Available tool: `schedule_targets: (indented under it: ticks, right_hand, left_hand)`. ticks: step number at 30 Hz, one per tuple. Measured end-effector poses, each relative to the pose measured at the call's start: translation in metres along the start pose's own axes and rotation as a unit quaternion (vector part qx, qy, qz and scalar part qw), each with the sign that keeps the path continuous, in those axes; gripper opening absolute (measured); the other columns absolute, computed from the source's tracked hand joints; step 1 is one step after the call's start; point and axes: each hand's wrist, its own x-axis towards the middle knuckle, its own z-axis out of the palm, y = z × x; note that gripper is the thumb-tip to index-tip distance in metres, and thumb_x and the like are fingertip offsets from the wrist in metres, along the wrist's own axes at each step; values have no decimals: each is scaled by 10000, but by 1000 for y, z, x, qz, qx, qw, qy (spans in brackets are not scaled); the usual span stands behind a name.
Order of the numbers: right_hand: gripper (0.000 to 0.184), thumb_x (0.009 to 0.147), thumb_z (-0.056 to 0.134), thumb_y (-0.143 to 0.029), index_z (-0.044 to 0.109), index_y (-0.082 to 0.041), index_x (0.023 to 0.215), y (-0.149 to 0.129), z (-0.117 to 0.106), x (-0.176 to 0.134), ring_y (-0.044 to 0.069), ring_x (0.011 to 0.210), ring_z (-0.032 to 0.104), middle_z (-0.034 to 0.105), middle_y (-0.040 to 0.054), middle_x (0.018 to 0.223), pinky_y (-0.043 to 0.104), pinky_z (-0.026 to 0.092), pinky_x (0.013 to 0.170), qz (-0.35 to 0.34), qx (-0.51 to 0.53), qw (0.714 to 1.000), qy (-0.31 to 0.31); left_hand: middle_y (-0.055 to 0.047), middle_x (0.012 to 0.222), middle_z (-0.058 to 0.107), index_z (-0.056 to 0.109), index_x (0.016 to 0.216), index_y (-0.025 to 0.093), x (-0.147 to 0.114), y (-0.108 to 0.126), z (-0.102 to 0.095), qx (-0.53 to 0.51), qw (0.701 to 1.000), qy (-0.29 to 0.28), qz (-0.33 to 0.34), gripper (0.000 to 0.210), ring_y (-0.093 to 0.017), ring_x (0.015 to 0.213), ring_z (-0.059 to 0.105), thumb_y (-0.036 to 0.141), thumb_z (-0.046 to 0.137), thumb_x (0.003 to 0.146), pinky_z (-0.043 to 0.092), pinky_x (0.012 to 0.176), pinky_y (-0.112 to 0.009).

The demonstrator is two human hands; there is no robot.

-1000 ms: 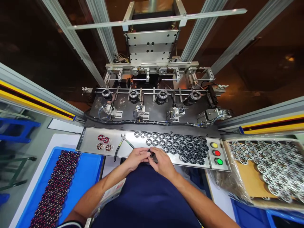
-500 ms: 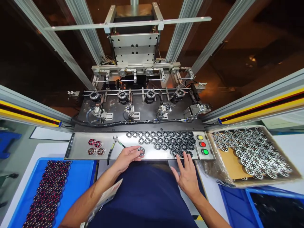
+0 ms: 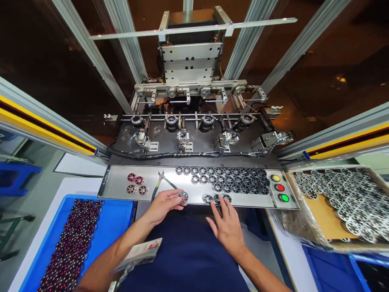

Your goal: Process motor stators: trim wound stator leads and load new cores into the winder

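Note:
Between the thumb and fingers of my left hand [image 3: 166,205] is a round spoked metal part [image 3: 183,197], held just above the front edge of the steel tray [image 3: 115,178]. My right hand [image 3: 227,225] has its fingers stretched out, the tips on or right by a short row of similar round parts [image 3: 208,198] at the tray's front edge. Behind them, several rows of dark spoked parts [image 3: 237,180] cover the tray's right half. Cutting pliers [image 3: 161,178] lie left of centre, handles toward me. Further left sit several red-marked round parts [image 3: 139,180].
A machine with several round fixtures [image 3: 208,121] stands behind the tray. Yellow, red and green buttons [image 3: 280,187] are at the tray's right end. A carton [image 3: 325,219] of silver rings is at right, a blue bin [image 3: 114,223] of red-marked parts at left.
The right hand has moved left along the tray, and the short front row has shifted left with it. The left hand still holds its round part. The view has turned slightly.

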Motion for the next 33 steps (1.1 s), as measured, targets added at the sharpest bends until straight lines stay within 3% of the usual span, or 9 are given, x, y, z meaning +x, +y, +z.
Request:
schedule_targets:
  ticks: [5,9,13,19,25,28,33]
  right_hand:
    - [446,939,596,-351,586,-156,1339,-28,13,30,403,1270,508,504,221,1441,543,519,965,-43,11,999,-2]
    - [505,936,606,-342,545,-89,1369,-38,21,49,433,1299,476,464,274,1454,576,489,1001,-48,13,999,4]
    - [486,959,570,-310,515,-77,1382,-39,18,53,448,1353,421,452,290,1459,618,469,1005,-57,15,998,19]
    - [353,998,522,-307,603,-122,1287,-33,10,64,339,1356,476,580,193,1389,549,436,1093,-181,63,982,4]
    - [362,986,542,-272,596,-63,1277,-35,16,97,418,1362,447,575,262,1363,648,412,1077,-179,119,976,27]
    - [409,987,541,-241,521,-82,1363,-38,1,110,420,1332,482,582,264,1344,661,464,1023,-177,170,968,61]
    - [574,967,589,-204,376,-200,1500,-44,-47,133,306,1213,605,585,191,1348,489,582,942,-219,285,928,99]
  left_hand:
    - [-127,992,776,714,1100,120,-8,0,-17,-18,1000,11,17,517,-230,857,752,350,884,669,592,739,-312]
    - [-123,976,778,719,1086,121,-10,-6,-22,-34,999,13,18,531,-217,827,751,362,897,648,590,716,-298]
    - [-139,984,775,716,1091,106,-10,-11,-24,-47,999,16,18,551,-225,827,749,357,904,638,589,724,-312]
    - [-141,979,771,707,1088,99,-13,-8,-31,-71,996,40,28,524,-229,844,753,332,897,659,595,736,-312]
    - [-129,980,773,710,1084,108,-17,0,-29,-91,993,60,40,514,-213,814,752,321,899,656,588,718,-296]
    - [-131,993,770,720,1074,105,-20,8,-20,-97,992,58,50,510,-217,813,749,333,898,654,577,720,-303]
    - [-135,865,767,738,984,70,-23,29,7,-110,990,32,86,521,-237,792,738,461,867,666,558,730,-325]
